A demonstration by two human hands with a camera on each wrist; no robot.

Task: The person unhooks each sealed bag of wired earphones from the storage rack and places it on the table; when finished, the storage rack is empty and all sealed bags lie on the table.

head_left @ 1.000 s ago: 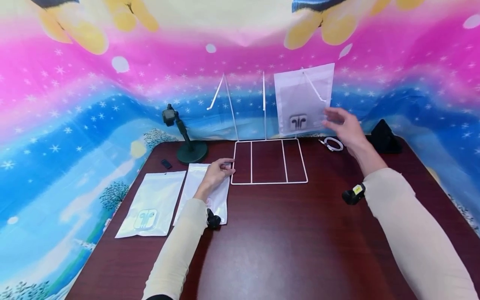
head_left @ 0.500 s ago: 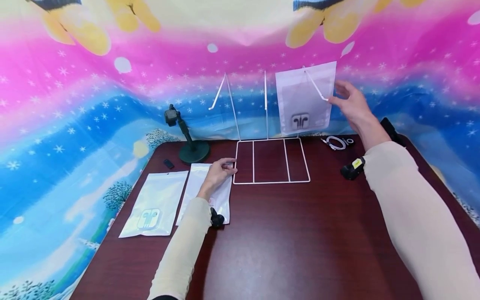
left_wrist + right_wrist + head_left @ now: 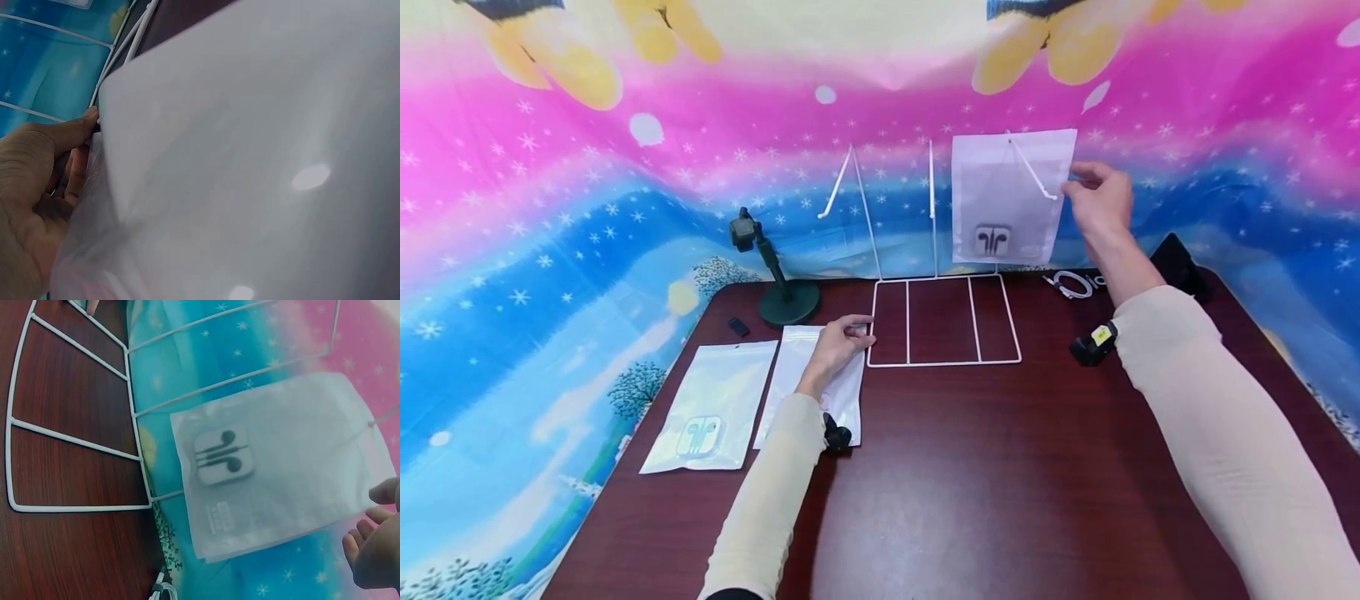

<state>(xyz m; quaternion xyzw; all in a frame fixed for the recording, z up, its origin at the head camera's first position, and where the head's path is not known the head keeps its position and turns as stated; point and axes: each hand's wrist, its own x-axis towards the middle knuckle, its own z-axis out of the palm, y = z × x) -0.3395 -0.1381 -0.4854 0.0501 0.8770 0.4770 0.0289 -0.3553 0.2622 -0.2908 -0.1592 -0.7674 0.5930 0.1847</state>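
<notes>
Pouch (image 3: 1004, 197) hanging from the right hook (image 3: 1033, 172) of the wire rack (image 3: 907, 322) looks limp, light and slippery, its earphone case (image 3: 993, 241) weighting the bottom; the top margin beside the rack's hook seems best to hold. The right hand (image 3: 1103, 200) is at the pouch's right edge, whether pinching cannot be told; the left hand (image 3: 837, 346) pinches the rack's left side.

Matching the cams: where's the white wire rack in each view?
Head: rack, around centre, mostly upper half.
Left wrist: rack, upper left, only part showing.
Right wrist: rack, base at left, uprights running right.
Shared landmark: blue snowflake backdrop, crossed by its wires.
</notes>
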